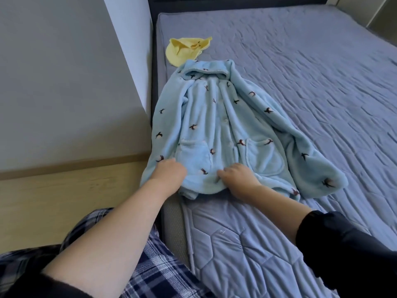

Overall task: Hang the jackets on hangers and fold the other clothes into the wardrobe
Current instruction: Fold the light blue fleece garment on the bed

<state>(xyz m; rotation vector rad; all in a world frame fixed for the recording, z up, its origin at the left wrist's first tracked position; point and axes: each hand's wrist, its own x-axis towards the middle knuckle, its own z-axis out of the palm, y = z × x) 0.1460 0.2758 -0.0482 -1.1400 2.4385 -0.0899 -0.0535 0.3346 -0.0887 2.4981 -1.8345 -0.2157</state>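
A light blue fleece jacket (223,125) with small dark bird prints, buttons and two front pockets lies spread face up on the bed (311,72), collar away from me. Its right sleeve trails toward the bed's middle. My left hand (169,171) grips the bottom hem at the jacket's left corner, fingers curled into the fabric. Close beside it, my right hand (238,177) pinches the hem near the centre. A small yellow garment (184,50) lies crumpled just beyond the collar.
The bed has a grey-blue quilted cover and a dark headboard (214,3) at the far end. A grey wall (64,72) and a pale wooden floor (71,196) run along the bed's left side. My plaid trouser leg (154,265) shows at the bottom.
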